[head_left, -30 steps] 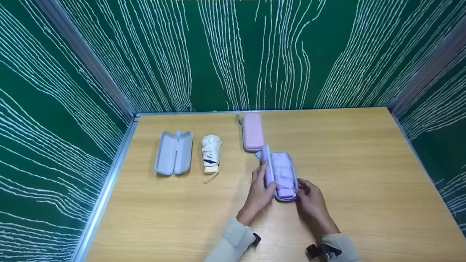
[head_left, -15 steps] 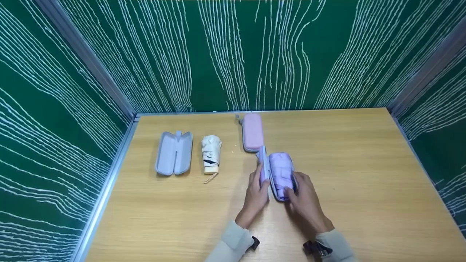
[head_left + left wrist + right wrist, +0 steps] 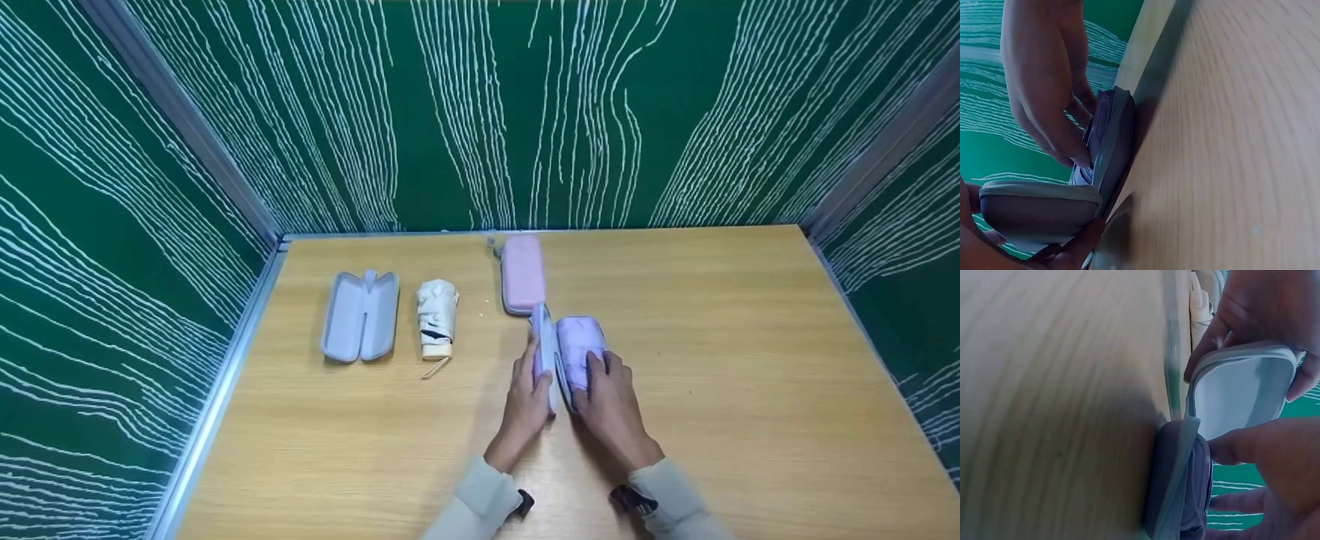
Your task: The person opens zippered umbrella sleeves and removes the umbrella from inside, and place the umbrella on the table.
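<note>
A purple zip case (image 3: 547, 360) lies opened on the table, its lid raised on the left. My left hand (image 3: 523, 409) grips that lid, thumb on the inner side and fingers behind. In the other half lies a folded purple umbrella (image 3: 579, 335), lengthwise. My right hand (image 3: 616, 411) reaches over its near end and grips it between thumb and fingers. The right wrist view shows the pale, bare inside of the lid (image 3: 1241, 391). From the left wrist, the right hand's fingers (image 3: 1075, 149) touch the umbrella, whose near end is partly hidden.
A pink zip case (image 3: 523, 271) stands just behind the purple one. Further left are a cream folded umbrella (image 3: 436, 316) with a wrist strap and a grey-lilac case (image 3: 360, 319) lying opened. Green walls with white lines enclose the wooden table (image 3: 750, 360).
My right hand has moved left from the case's right edge onto the purple umbrella and now grips it. My left hand has tilted the lid further left, away from the umbrella.
</note>
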Motion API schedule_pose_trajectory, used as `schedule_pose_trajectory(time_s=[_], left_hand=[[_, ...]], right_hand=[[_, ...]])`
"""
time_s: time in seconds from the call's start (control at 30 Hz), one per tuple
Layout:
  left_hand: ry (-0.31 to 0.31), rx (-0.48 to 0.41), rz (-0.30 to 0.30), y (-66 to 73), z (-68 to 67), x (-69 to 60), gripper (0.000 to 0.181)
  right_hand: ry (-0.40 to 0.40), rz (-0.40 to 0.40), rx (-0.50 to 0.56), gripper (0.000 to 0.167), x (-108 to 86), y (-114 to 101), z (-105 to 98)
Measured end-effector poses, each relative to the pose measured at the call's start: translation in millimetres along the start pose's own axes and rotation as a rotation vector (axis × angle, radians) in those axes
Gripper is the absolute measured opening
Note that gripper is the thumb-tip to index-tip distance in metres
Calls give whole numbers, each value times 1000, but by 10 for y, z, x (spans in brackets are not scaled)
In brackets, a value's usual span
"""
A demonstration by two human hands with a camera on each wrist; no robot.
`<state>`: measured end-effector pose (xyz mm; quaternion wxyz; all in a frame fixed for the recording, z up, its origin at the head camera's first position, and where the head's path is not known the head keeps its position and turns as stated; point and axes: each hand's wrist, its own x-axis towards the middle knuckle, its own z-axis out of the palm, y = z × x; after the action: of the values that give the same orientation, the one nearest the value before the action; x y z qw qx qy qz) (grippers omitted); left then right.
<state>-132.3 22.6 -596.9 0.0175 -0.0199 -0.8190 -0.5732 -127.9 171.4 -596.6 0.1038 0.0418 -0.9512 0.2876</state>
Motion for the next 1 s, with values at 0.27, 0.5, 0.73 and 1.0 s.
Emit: schedule_pose_trajectory(time_s=[0.27, 0.5, 0.73, 1.0], left_hand=[[-7, -35, -4, -11, 2, 21, 60], [-33, -38, -4, -9, 4, 40, 61], [-44, -26, 27, -7, 29, 29, 61], [-33, -24, 58, -19, 44, 17, 60]], right_hand=[[134, -13, -133, 59, 45, -77, 89], [104, 65, -193, 53, 116, -172, 130], [146, 42, -243, 53, 132, -179, 176], [211, -42, -226, 51, 144, -139, 210]])
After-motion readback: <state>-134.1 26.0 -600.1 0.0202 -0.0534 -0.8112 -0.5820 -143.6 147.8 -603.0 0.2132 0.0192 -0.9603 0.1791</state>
